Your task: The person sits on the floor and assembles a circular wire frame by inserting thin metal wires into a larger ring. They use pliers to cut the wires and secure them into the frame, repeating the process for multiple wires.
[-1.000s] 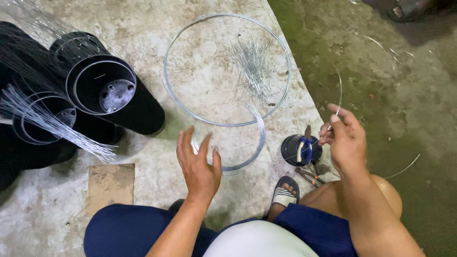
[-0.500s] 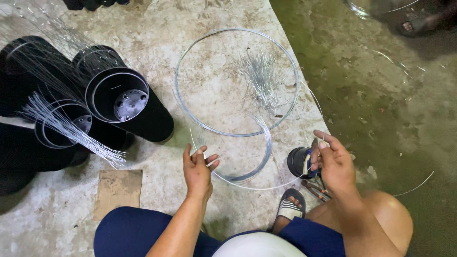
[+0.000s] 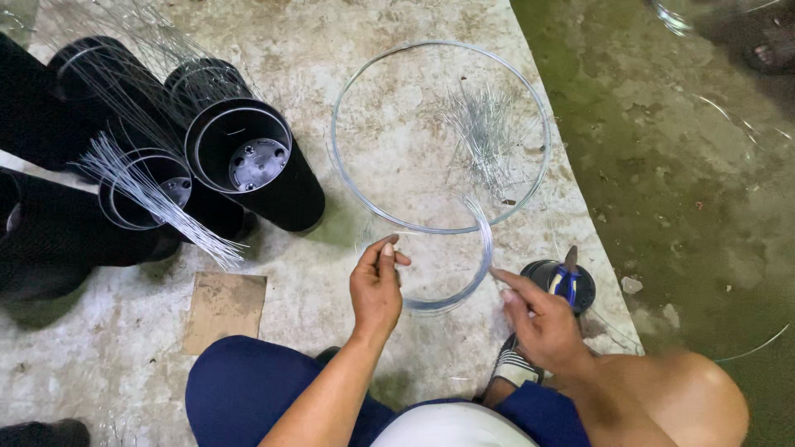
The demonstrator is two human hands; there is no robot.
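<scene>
L hand [image 3: 377, 290] is now pinching the wire hoop [image 3: 439, 136] near its loose end, fingers closed vs. spread earlier. R hand [image 3: 538, 323] is reaching w/ index extended, half open, holding nothing; it has left the pliers [image 3: 567, 277].

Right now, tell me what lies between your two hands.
In the head view, the curved end of the wire hoop arcs over bare concrete between the left hand and right hand.
</scene>
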